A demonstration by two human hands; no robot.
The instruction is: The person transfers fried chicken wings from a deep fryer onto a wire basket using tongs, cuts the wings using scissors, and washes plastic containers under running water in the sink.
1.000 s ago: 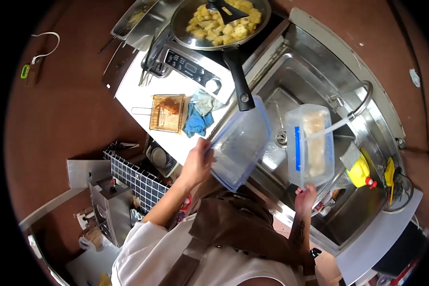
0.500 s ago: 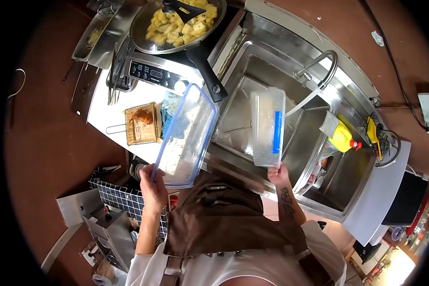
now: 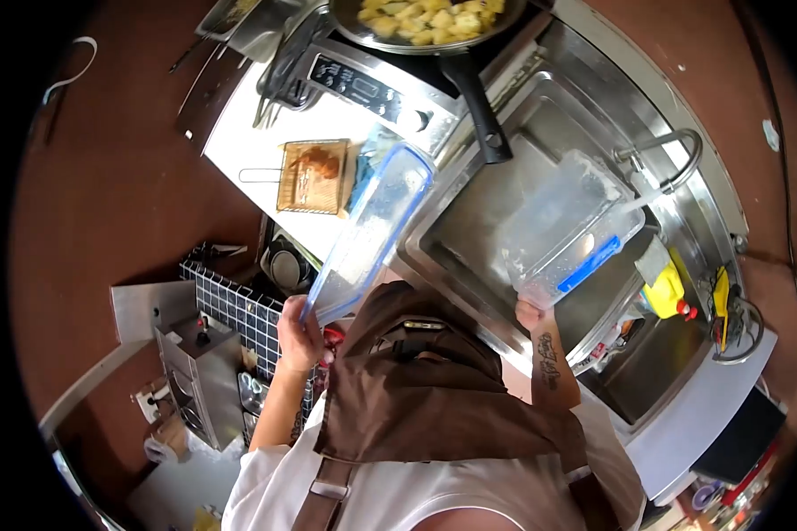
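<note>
My left hand (image 3: pixel 300 335) is closed on the near end of a clear plastic lid (image 3: pixel 367 234) with a blue rim. The lid is tilted over the counter's edge, its inside marked with whitish spots. Over the sink (image 3: pixel 469 226), my right hand (image 3: pixel 533 315) grips the near end of a clear plastic container (image 3: pixel 562 226). A blue strip runs along one side of this container, and its wall looks wet. Its far right corner is by the spout of the faucet (image 3: pixel 673 159), where a pale stream meets it.
A lidded frying pan (image 3: pixel 434 26) of yellow chunks sits on the cooktop (image 3: pixel 363 84), its handle pointing toward the sink. A wire basket (image 3: pixel 313 177) with reddish-brown food stands on the white counter (image 3: pixel 239 146). A yellow bottle (image 3: pixel 667 288) is by the small right basin.
The container has tipped and turned, moving right so its far end is at the faucet. The lid has turned more edge-on. The view has shifted left, and both hands keep their grip.
</note>
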